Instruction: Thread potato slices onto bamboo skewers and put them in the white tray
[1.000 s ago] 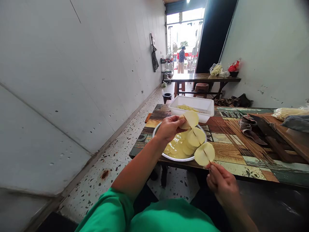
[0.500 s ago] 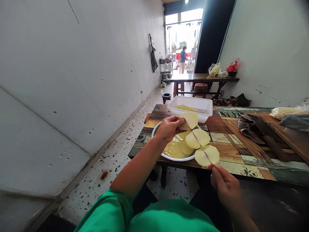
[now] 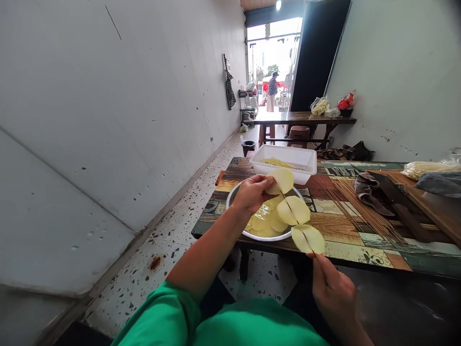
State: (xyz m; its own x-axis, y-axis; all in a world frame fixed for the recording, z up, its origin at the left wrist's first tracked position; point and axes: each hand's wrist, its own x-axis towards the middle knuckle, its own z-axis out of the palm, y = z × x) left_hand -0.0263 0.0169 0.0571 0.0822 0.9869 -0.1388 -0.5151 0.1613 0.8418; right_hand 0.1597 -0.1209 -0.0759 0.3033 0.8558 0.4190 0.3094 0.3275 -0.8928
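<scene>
Three thin, pale-yellow potato slices are threaded on one skewer. My left hand pinches the far potato slice between thumb and fingers. The middle slice hangs between my hands, over the right rim of a metal bowl. My right hand is closed on the near end of the skewer, just below the nearest slice. Inside the bowl, more potato slices lie in liquid.
Behind the bowl stands a white plastic tub with yellow slices in it. Loose skewers lie on the patterned table, beside a cloth and a wooden board. A person stands near the doorway.
My right hand has lowered slightly with the skewer end, and the nearest slices have tilted and dropped a little. My left hand still pinches the far slice.
</scene>
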